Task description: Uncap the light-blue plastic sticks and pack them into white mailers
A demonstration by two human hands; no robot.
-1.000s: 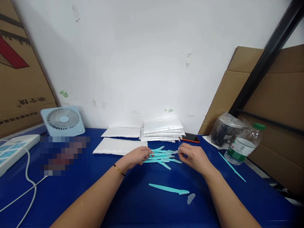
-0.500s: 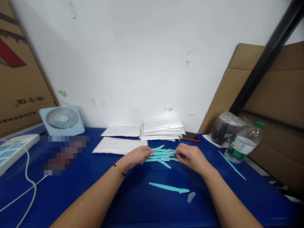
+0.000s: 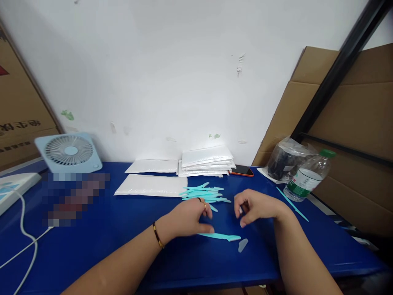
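Front razor (image 3: 221,236) — left hand (image 3: 190,217) nearer

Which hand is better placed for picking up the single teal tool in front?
Probably the left hand: it is open and hides one end of the tool, while the right hand is visibly apart from it.

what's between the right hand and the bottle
In the head view, a single teal stick lies on the blue table between right hand and bottle.

Smooth plastic sticks (image 3: 204,195), glossy tabletop (image 3: 196,262), matt cardboard (image 3: 353,110), clear plastic bottle (image 3: 306,179)
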